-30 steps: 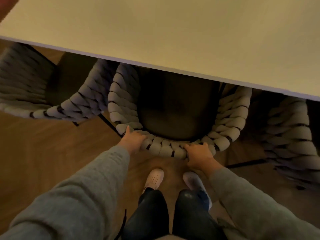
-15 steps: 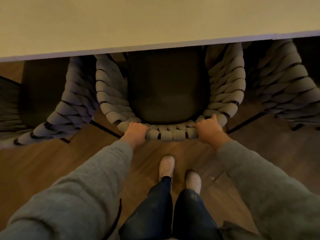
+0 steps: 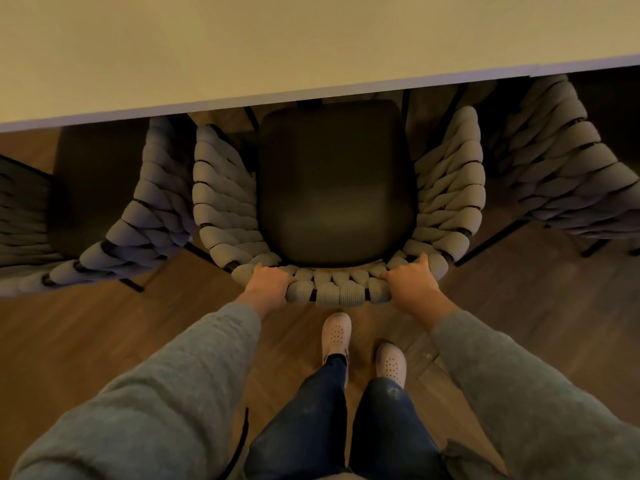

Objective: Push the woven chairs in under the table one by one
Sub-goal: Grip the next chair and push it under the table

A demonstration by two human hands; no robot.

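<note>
a: where is the chair?
b: the middle chair [image 3: 337,188] stands between the left chair [image 3: 138,230] and the right chair [image 3: 554,161], the front of its seat just reaching the tabletop [image 3: 277,43] edge.
a: and your hands?
b: my left hand [image 3: 267,283] and right hand [image 3: 412,281] each grip the top of its curved back, fingers curled over the weave.
a: how will it handle?
b: i judge soft, grippy rope on a stiff frame, fairly light. its thin legs may drag on the floor [image 3: 86,341], so push evenly.
</note>
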